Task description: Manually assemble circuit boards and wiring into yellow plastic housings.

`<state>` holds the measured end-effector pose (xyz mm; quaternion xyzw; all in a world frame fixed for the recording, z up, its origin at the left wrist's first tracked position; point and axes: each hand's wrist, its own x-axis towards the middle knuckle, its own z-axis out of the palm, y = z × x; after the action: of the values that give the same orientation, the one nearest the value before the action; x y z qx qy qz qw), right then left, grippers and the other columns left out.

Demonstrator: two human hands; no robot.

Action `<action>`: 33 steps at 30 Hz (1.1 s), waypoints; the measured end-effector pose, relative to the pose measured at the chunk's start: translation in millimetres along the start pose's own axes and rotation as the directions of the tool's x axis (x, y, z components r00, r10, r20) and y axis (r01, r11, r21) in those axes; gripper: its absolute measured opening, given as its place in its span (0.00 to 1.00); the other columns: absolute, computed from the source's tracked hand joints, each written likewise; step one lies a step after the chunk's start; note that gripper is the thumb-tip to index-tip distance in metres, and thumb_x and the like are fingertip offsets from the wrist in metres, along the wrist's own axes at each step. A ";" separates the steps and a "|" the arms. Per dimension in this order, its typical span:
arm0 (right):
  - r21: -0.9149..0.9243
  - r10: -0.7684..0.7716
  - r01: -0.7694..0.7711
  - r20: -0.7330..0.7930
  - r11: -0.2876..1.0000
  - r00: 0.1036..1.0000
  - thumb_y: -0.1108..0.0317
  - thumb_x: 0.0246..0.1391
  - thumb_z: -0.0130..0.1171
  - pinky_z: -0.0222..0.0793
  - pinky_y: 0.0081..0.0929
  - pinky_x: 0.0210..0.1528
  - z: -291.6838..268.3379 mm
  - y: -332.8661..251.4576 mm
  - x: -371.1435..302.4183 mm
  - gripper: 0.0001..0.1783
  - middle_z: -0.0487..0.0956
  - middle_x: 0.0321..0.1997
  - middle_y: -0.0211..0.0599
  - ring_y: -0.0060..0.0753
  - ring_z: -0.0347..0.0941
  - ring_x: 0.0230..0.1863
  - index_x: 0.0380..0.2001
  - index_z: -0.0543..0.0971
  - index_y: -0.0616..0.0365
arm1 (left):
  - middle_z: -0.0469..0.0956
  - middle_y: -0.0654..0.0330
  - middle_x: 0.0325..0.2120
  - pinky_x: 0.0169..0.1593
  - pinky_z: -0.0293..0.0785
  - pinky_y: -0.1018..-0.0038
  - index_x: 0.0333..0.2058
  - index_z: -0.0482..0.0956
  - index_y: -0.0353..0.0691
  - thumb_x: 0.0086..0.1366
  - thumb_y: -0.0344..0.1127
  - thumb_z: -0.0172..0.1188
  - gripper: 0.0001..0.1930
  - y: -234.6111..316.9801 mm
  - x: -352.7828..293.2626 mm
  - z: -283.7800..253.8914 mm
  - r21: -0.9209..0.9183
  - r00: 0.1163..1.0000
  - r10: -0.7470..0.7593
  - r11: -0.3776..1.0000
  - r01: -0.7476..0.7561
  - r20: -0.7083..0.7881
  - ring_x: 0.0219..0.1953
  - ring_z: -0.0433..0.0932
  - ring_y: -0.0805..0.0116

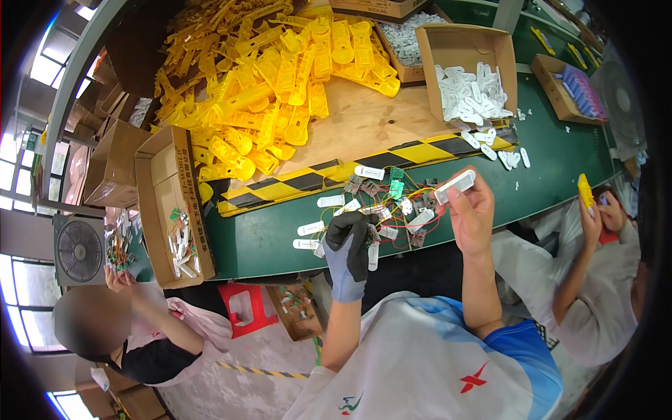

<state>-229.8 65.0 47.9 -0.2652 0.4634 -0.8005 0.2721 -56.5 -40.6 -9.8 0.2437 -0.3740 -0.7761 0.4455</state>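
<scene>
In my bare right hand (470, 220) is a long white plastic cover (455, 186), pinched between thumb and fingers and raised above the table. My left hand (346, 252) wears a grey glove with black fingers. Its fingers are curled together over the near side of a pile of parts, and whatever they may grip is hidden. Around it lie white plastic casings (310, 228), green circuit boards (397, 183) and tangled red and yellow wires (413, 225). Another white casing (369, 172) rests at the pile's far edge.
Yellow plastic parts (280, 91) heap on a wooden board edged with striped tape (336, 171). A cardboard box (465, 49) holds white pieces; another box (164, 245) stands left. Co-workers sit on both sides, the right one's hand (591, 220) holding a yellow piece (585, 190).
</scene>
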 end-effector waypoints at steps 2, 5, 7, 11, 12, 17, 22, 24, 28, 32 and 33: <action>-0.004 0.030 -0.030 -0.021 1.000 0.999 0.71 0.57 0.60 0.71 0.18 0.30 2.2 1.2 -0.5 0.07 0.80 0.32 0.39 0.20 0.75 0.28 0.35 0.74 0.62 | 0.78 0.56 0.36 0.42 0.76 0.73 0.38 0.75 0.34 0.62 0.20 0.56 0.06 -1.5 0.0 2.0 -0.031 0.999 -0.043 0.999 0.043 -0.004 0.38 0.80 0.65; -0.029 0.022 -0.025 -0.087 0.999 0.996 0.71 0.56 0.61 0.70 0.17 0.32 4.3 0.4 0.2 0.09 0.80 0.33 0.37 0.19 0.74 0.30 0.38 0.76 0.65 | 0.79 0.56 0.38 0.42 0.75 0.76 0.41 0.76 0.33 0.62 0.20 0.56 0.09 7.6 -5.7 14.4 0.037 0.993 -0.115 0.993 0.114 0.010 0.38 0.79 0.68; -0.068 -0.001 -0.004 -0.079 0.998 0.997 0.71 0.56 0.61 0.69 0.16 0.32 5.5 -1.6 0.6 0.11 0.79 0.34 0.36 0.18 0.73 0.30 0.40 0.76 0.66 | 0.79 0.57 0.39 0.42 0.74 0.77 0.44 0.75 0.33 0.62 0.20 0.56 0.11 0.3 1.1 -10.8 0.300 0.997 -0.077 0.951 0.075 -0.007 0.38 0.79 0.70; -0.137 -0.033 0.028 -0.036 0.990 0.999 0.71 0.56 0.62 0.66 0.15 0.32 1.7 -11.4 -1.6 0.13 0.78 0.32 0.31 0.15 0.71 0.31 0.42 0.78 0.69 | 0.79 0.61 0.36 0.36 0.71 0.80 0.47 0.77 0.33 0.62 0.22 0.57 0.14 34.6 50.1 -32.1 0.686 0.969 0.224 0.722 -0.094 -0.102 0.32 0.73 0.78; -0.166 -0.045 0.044 -0.005 0.985 0.999 0.71 0.56 0.62 0.66 0.15 0.32 -1.4 -12.2 -1.1 0.13 0.77 0.32 0.30 0.15 0.70 0.30 0.42 0.78 0.69 | 0.80 0.61 0.34 0.34 0.70 0.79 0.46 0.77 0.34 0.61 0.25 0.58 0.14 61.0 68.5 -8.3 0.694 0.973 0.200 0.718 -0.064 -0.118 0.30 0.73 0.78; -0.206 -0.123 0.141 0.099 0.968 0.988 0.73 0.59 0.56 0.67 0.16 0.32 9.5 -12.6 -6.0 0.13 0.78 0.32 0.33 0.17 0.70 0.30 0.45 0.77 0.69 | 0.76 0.49 0.44 0.48 0.71 0.62 0.49 0.74 0.36 0.58 0.44 0.63 0.24 89.3 187.1 -9.7 0.870 0.802 0.491 -0.488 -0.070 0.340 0.45 0.76 0.49; -0.241 -0.034 0.068 0.141 0.968 0.989 0.72 0.61 0.54 0.72 0.18 0.35 13.0 -2.1 -16.6 0.14 0.81 0.38 0.40 0.21 0.75 0.32 0.47 0.77 0.68 | 0.78 0.48 0.38 0.49 0.71 0.59 0.46 0.75 0.36 0.57 0.45 0.64 0.23 111.9 209.5 -40.2 0.920 0.914 0.380 -0.391 0.021 0.140 0.44 0.76 0.48; -0.245 -0.010 0.048 0.153 0.968 0.988 0.72 0.60 0.54 0.73 0.20 0.35 6.3 5.8 -15.9 0.13 0.81 0.37 0.39 0.23 0.78 0.35 0.46 0.77 0.68 | 0.79 0.52 0.34 0.45 0.74 0.62 0.44 0.75 0.35 0.60 0.43 0.61 0.19 123.1 191.9 -44.0 0.965 0.828 0.533 -0.261 -0.031 0.172 0.42 0.78 0.55; -0.274 0.045 0.000 0.159 0.962 0.986 0.72 0.59 0.56 0.74 0.20 0.34 16.0 13.3 -17.3 0.12 0.82 0.36 0.39 0.25 0.80 0.36 0.45 0.77 0.67 | 0.75 0.53 0.45 0.44 0.78 0.66 0.51 0.69 0.39 0.66 0.37 0.55 0.16 147.3 140.4 -55.7 0.090 0.943 0.310 0.949 -0.301 -0.118 0.47 0.77 0.58; -0.283 0.109 -0.023 0.293 0.959 0.950 0.72 0.55 0.61 0.73 0.21 0.33 33.1 20.4 -19.3 0.13 0.82 0.31 0.38 0.25 0.79 0.30 0.42 0.79 0.65 | 0.71 0.52 0.54 0.56 0.71 0.61 0.60 0.64 0.42 0.68 0.37 0.51 0.22 109.3 66.3 -19.1 -0.440 0.999 -0.010 0.898 -0.007 -0.036 0.54 0.73 0.57; -0.332 0.045 0.100 0.402 0.938 0.914 0.72 0.53 0.62 0.72 0.22 0.32 43.8 18.2 -18.4 0.12 0.82 0.31 0.38 0.25 0.78 0.29 0.41 0.80 0.64 | 0.71 0.52 0.54 0.56 0.71 0.61 0.60 0.64 0.42 0.68 0.37 0.51 0.22 90.0 46.3 -18.5 -0.427 0.998 0.008 0.903 -0.035 -0.064 0.54 0.73 0.57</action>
<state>-183.6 43.7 47.4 -0.4750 0.5267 -0.6382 0.2993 -19.9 -116.9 48.8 0.1591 -0.1836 -0.8265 0.5078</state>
